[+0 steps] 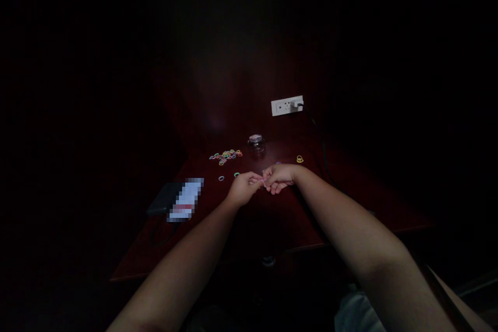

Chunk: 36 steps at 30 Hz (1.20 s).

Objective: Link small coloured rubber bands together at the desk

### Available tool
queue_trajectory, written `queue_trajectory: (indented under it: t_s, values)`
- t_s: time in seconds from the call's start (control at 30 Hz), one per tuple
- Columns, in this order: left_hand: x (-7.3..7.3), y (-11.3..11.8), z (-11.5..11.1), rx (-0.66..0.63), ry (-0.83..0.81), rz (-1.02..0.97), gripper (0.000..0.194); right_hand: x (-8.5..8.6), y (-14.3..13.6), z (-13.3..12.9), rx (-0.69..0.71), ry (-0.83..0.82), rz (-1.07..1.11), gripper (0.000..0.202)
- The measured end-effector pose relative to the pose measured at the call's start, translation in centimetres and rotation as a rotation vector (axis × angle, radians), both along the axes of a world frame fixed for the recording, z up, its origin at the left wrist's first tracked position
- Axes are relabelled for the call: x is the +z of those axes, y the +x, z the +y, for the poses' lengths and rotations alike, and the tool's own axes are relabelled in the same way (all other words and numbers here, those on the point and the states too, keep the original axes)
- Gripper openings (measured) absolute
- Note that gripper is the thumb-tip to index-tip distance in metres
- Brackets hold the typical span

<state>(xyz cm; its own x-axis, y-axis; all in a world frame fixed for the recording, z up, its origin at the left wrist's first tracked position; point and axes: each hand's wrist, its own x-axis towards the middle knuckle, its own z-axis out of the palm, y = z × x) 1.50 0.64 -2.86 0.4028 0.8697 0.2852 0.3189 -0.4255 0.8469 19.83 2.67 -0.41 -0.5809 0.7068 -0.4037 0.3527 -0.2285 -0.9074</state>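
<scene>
My left hand and my right hand meet above the dark red table, fingertips almost touching. Pinched between them is a small pink elastic band, mostly hidden by the fingers. Just left of my left hand lie a green band and a pale lilac band. Behind my right hand a bluish band is partly covered. Farther back on the left, a loose pile of colourful bands is spread out. Yellow bands rest together to the right.
A small clear jar with a patterned lid stands at the back. On the left lie a blurred-out white rectangle and a dark flat object. A wall socket holds a plug, whose black cable runs down at the right.
</scene>
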Motion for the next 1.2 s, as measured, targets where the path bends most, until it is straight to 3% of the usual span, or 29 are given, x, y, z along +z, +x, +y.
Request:
queue_trajectory:
  t_s: [0.13,0.47,0.6,1.2]
  values:
    - [0.0,0.0,0.7,-0.017,0.003,0.011,0.023,0.2,-0.2,-0.3,0.018,0.030,0.027,0.033]
    - [0.5,-0.8,0.6,-0.056,-0.209,-0.028,0.026,-1.2,0.1,-2.7,-0.131,0.412,0.209,0.027]
    - [0.5,-0.7,0.4,-0.077,-0.229,-0.028,0.024,-1.2,0.2,-2.7,-0.136,0.565,0.159,0.021]
    - [0.6,-0.7,0.6,-0.081,-0.230,-0.042,0.023,-1.2,0.5,-2.8,-0.123,0.676,0.029,0.018]
